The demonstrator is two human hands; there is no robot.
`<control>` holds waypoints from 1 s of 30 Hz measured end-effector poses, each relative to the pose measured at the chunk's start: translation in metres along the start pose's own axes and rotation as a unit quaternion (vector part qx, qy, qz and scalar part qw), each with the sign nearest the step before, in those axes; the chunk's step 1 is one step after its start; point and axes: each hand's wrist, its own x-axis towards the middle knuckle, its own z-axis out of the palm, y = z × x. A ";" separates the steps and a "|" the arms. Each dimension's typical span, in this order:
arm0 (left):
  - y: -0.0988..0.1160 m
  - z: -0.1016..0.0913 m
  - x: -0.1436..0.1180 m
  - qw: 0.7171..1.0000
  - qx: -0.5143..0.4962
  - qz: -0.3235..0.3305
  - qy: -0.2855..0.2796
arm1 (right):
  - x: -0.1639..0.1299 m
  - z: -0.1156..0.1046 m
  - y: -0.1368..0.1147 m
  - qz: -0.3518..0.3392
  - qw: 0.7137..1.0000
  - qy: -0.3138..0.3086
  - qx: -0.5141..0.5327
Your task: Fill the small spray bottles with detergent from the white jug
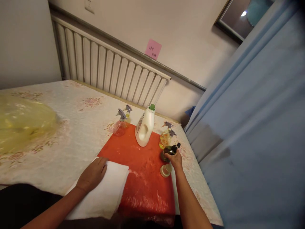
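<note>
My left hand [92, 174] lies flat on a white cloth [105, 194] at the near left of a red mat [145, 178]. My right hand [175, 159] grips a dark green bottle with a black pump top [169, 150] at the mat's right edge. Just in front of that hand stands a small round jar [165, 170]. A white detergent jug with a green cap [145, 126] stands at the far middle of the mat. Two yellowish spray bottles with grey triggers [166, 135] stand right of the jug, just behind the dark bottle.
A clear spray bottle [119, 124] and another one [128, 114] stand at the mat's far left corner. A yellow plastic bag [23, 122] lies on the flowered tablecloth [71, 127] at left. A white radiator [107, 68] runs along the wall. A blue curtain [250, 127] hangs at right.
</note>
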 end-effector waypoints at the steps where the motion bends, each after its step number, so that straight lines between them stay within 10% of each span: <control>1: 0.000 0.000 0.000 1.000 0.001 0.000 0.000 | 0.002 0.001 0.003 0.001 1.000 0.002 -0.004; 30: 0.005 -0.003 -0.003 1.000 0.011 -0.019 -0.002 | 0.004 0.016 0.021 0.034 0.999 0.041 0.006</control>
